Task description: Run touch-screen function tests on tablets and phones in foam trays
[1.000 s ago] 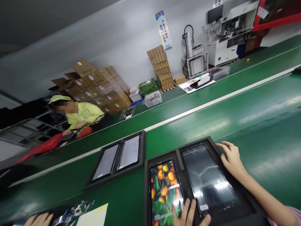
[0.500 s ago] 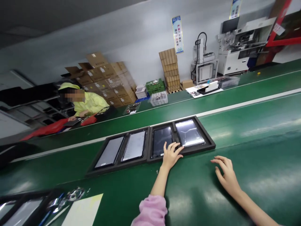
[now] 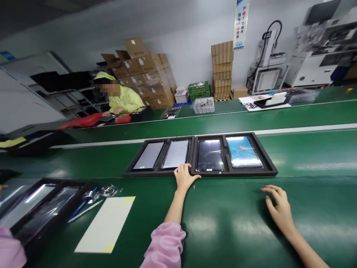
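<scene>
Two black foam trays lie side by side on the green belt. The left tray (image 3: 158, 172) holds two tablets with pale grey screens. In the right tray (image 3: 269, 167) are a dark tablet (image 3: 209, 155) and a lit tablet (image 3: 243, 151) showing a blue and orange picture. My left hand (image 3: 183, 177) reaches forward in a pink sleeve, its fingers resting on the front rims where the two trays meet. Nearer me, my right hand (image 3: 279, 208) lies on the belt with fingers spread and nothing in it.
At lower left stands another black tray (image 3: 41, 219) with tablets, beside pens (image 3: 83, 209) and a white sheet (image 3: 106, 223). Another person's pink sleeve (image 3: 11, 251) shows at the bottom left corner. A co-worker in yellow (image 3: 122, 100) sits across the far belt, with cardboard boxes (image 3: 145, 78) and machines (image 3: 267, 70) behind.
The right tray has gone from under my hands out onto the belt, against the left tray. My left hand slid from the dark tablet to the tray rims. The right tablet's screen lit up.
</scene>
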Available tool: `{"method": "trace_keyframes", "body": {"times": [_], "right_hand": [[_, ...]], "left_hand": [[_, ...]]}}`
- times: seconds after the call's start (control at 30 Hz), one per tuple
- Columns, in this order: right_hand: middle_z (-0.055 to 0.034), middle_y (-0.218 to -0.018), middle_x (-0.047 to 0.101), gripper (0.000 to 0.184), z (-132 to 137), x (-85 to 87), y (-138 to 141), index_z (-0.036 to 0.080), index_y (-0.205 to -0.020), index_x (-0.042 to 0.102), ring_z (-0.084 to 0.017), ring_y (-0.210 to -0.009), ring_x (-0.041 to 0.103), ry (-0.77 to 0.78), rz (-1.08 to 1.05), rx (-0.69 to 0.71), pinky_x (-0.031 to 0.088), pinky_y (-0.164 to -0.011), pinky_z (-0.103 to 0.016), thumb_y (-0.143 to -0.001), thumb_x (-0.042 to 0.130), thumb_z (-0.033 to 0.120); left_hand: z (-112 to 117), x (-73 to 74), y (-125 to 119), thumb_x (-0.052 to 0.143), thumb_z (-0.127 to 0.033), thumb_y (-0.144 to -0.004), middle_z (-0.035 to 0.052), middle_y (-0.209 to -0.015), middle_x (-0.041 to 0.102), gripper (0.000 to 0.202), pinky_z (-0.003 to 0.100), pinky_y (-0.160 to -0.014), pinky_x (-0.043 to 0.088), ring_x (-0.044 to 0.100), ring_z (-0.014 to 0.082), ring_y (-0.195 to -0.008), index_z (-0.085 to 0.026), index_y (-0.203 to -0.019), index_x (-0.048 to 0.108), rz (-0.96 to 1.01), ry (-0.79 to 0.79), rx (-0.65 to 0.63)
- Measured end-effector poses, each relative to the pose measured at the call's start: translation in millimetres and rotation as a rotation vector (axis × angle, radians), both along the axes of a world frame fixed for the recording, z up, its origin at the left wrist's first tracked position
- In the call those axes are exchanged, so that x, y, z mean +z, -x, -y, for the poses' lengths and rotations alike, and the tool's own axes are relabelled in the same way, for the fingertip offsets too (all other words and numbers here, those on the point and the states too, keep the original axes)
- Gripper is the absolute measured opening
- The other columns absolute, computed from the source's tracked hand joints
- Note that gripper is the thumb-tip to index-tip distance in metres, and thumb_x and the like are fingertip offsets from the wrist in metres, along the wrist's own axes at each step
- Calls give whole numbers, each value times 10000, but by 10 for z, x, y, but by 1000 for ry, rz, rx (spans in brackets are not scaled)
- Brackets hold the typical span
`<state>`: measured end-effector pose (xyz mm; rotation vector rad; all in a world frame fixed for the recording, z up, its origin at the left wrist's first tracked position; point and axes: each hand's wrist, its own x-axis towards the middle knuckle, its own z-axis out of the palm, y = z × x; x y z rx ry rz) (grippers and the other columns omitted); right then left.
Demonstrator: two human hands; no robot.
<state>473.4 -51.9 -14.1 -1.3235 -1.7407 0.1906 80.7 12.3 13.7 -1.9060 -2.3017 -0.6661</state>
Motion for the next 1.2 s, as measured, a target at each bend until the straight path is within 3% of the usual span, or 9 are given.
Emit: {"method": "trace_keyframes", "body": {"times": [0.17, 0.3, 0.5, 0.67, 0.8, 0.9, 0.97, 1.1, 1.2], "right_hand": [[-81, -1009, 593, 227, -15, 6, 24, 238, -953, 638, -280, -960, 552, 49, -11, -2, 457, -834, -414, -912, 427, 310], [-82, -1017, 585, 234, -8, 13, -6, 237, -957, 648, -283, -982, 547, 47, -28, -20, 459, -846, -415, -909, 429, 303], [-84, -996, 582, 232, -53, 12, -45, 229, -945, 649, -282, -973, 537, 21, -33, -49, 460, -854, -426, -892, 426, 263], [-89, -959, 582, 237, -151, 28, -1, 213, -922, 643, -274, -943, 535, 25, -30, -33, 467, -837, -421, -873, 411, 228], [-99, -967, 595, 241, -197, 70, 66, 207, -931, 653, -280, -969, 542, 126, -74, 34, 470, -888, -446, -877, 439, 304], [-110, -1001, 613, 354, -148, 122, 169, 199, -983, 675, -289, -991, 562, 263, -219, 172, 500, -864, -434, -901, 501, 495], [-124, -1061, 625, 504, -54, 168, 291, 191, -1084, 674, -293, -1019, 584, 439, -384, 352, 521, -863, -425, -892, 529, 635], [-174, -1234, 601, 842, 288, 210, 561, 177, -1357, 551, -326, -1115, 593, 759, -745, 718, 541, -885, -471, -854, 423, 841], [-159, -1348, 550, 830, 627, 79, 517, 205, -1438, 474, -340, -1195, 559, 742, -819, 572, 515, -960, -477, -827, 559, 760]], "left_hand": [[-31, -22, -100, 879, -475, -638, 103, -1123, 606, 618, 428, -975, 384, 550, 313, -1113, -196, -1078, 547, 49, 34, 20], [12, 15, -56, 816, -373, -739, 97, -1129, 643, 480, 413, -972, 383, 561, 298, -1099, -215, -1108, 554, 140, 58, -142], [-21, 171, 37, 816, -231, -689, -5, -880, 670, 407, 339, -869, 454, 648, 222, -897, -236, -1029, 592, 277, 25, -207], [-29, 446, 146, 792, -206, -662, -5, -870, 653, 389, 314, -881, 489, 651, 190, -893, -212, -967, 550, 417, -106, -169], [216, 868, 148, 807, -318, -632, -7, -838, 621, 383, 304, -819, 503, 628, 184, -853, -208, -860, 520, 590, -324, -179], [582, 1189, -119, 856, -445, -595, -34, -745, 576, 456, 262, -686, 479, 585, 150, -723, -200, -785, 522, 654, -384, -308], [883, 1267, -460, 872, -515, -603, -47, -680, 544, 500, 239, -609, 441, 544, 124, -646, -194, -724, 509, 636, -324, -425], [1443, 987, -1301, 825, -561, -709, -47, -638, 566, 484, 233, -542, 385, 518, 100, -573, -185, -699, 521, 461, -225, -795], [1707, 689, -1648, 687, -482, -887, -38, -640, 615, 335, 253, -577, 416, 569, 114, -583, -185, -779, 575, 236, -253, -1067]]}}
